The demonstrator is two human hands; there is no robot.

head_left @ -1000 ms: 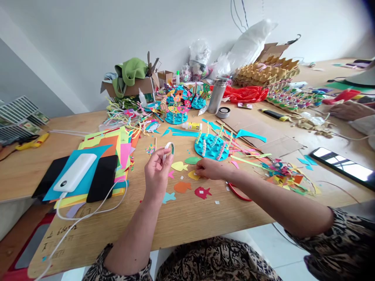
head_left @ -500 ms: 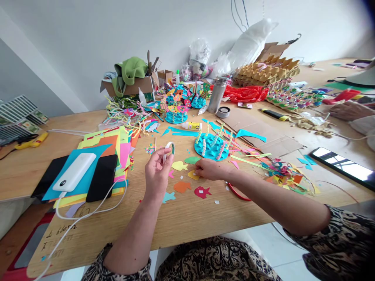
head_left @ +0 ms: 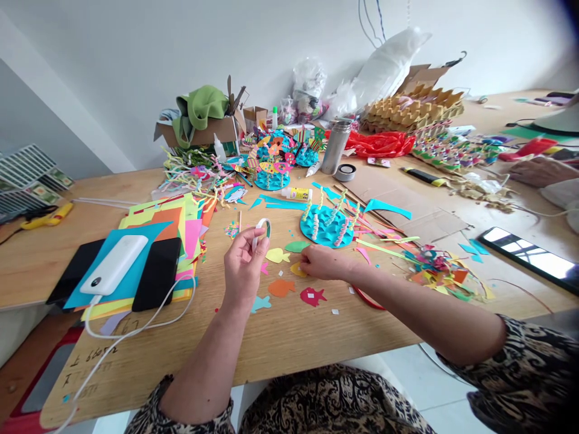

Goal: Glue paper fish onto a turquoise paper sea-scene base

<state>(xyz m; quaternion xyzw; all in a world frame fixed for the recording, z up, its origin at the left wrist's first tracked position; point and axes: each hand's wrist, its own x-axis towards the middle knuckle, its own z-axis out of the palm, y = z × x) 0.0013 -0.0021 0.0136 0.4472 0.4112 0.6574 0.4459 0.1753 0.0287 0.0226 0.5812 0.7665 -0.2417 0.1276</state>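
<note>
My left hand (head_left: 243,260) is raised over the table, its thumb and fingers pinching a roll of white tape (head_left: 268,228). Lower down, my right hand (head_left: 323,263) has its fingers curled together at an orange-yellow paper fish (head_left: 296,269) lying on the tabletop; its fingertips hide part of the fish, and I cannot see what they pinch, if anything. Around it lie a green paper fish (head_left: 296,246), a pale yellow one (head_left: 277,255), an orange one (head_left: 281,288), a light blue one (head_left: 261,304) and a red one (head_left: 313,296). A small white square sits on the red fish.
Behind my right hand stands a blue egg-carton base (head_left: 326,228) with twisted stems. Colored paper (head_left: 192,232), a power bank (head_left: 115,264) and a phone (head_left: 157,274) lie left. A metal flask (head_left: 335,147) stands farther back. Another person's hand (head_left: 540,173) rests far right.
Very little differs. My left hand keeps the tape roll in the same place, and my right hand stays at the orange-yellow fish, with only a slight shift of the forearm.
</note>
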